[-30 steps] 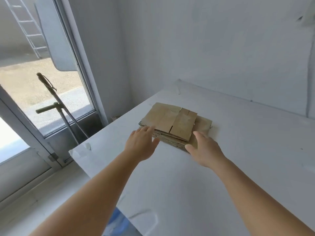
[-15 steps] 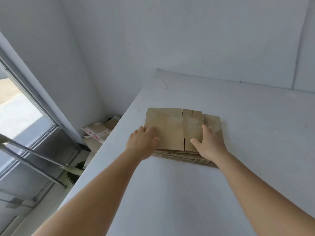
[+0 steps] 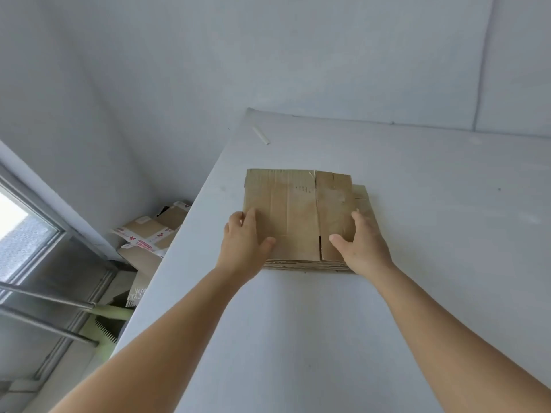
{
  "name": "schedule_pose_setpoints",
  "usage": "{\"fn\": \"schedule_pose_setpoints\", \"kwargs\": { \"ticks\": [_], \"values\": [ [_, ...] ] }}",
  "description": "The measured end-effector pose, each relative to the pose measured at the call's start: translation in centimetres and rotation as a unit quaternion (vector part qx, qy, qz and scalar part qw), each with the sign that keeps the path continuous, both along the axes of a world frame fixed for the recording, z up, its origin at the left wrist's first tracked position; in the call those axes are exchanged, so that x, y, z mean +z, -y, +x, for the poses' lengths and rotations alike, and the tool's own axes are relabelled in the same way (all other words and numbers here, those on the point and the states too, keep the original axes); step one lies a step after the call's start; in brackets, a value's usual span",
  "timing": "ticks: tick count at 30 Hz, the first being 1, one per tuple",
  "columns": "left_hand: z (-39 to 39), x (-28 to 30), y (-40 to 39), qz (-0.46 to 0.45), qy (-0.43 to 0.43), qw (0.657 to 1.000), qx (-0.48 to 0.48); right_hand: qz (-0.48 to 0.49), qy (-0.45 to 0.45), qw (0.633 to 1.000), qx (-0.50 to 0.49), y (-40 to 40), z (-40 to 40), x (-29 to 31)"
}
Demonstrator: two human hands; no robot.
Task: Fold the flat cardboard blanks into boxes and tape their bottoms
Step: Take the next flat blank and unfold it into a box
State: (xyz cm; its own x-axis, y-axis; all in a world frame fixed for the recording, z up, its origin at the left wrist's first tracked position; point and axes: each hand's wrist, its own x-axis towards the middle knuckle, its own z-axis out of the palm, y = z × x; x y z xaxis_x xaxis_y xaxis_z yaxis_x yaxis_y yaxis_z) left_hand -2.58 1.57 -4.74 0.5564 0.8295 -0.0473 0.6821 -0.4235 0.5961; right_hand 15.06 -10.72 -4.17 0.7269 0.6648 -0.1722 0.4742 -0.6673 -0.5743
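Observation:
A stack of flat brown cardboard blanks (image 3: 298, 210) lies on the white table (image 3: 298, 323) near its left edge. The top blank has a slit at its near edge and sits a little left of the ones below. My left hand (image 3: 244, 242) is at the stack's near left corner, with the thumb on top and the fingers bent over the left edge. My right hand (image 3: 362, 245) lies on the near right corner. Its thumb rests on the top blank and its fingers stretch along the right edge.
A small white stick (image 3: 261, 135) lies near the table's far left corner. Taped cardboard boxes (image 3: 149, 239) sit on the floor left of the table, beside a window (image 3: 21, 234) and metal bars (image 3: 44, 299). White walls close the table's far side.
Both hands have reached forward onto the near corners of the stack. The view has swung right and down, away from the window.

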Motion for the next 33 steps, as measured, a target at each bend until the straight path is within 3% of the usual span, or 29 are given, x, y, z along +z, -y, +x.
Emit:
{"fn": "schedule_pose_setpoints", "kwargs": {
  "ticks": [14, 26, 33],
  "values": [
    [4.1, 2.2, 11.0, -0.028, 0.096, 0.995, -0.010, 0.122, -0.009, 0.988, -0.089, 13.2, 2.1, 2.1],
    [13.7, 4.2, 31.4, -0.030, 0.138, 0.980, -0.137, 0.167, -0.017, 0.969, -0.179, 37.8, 8.5, 3.9],
    [21.9, 5.3, 42.4, -0.083, 0.168, 0.958, -0.216, 0.189, -0.033, 0.948, -0.253, 51.3, 12.5, 5.1]
  ]
}}
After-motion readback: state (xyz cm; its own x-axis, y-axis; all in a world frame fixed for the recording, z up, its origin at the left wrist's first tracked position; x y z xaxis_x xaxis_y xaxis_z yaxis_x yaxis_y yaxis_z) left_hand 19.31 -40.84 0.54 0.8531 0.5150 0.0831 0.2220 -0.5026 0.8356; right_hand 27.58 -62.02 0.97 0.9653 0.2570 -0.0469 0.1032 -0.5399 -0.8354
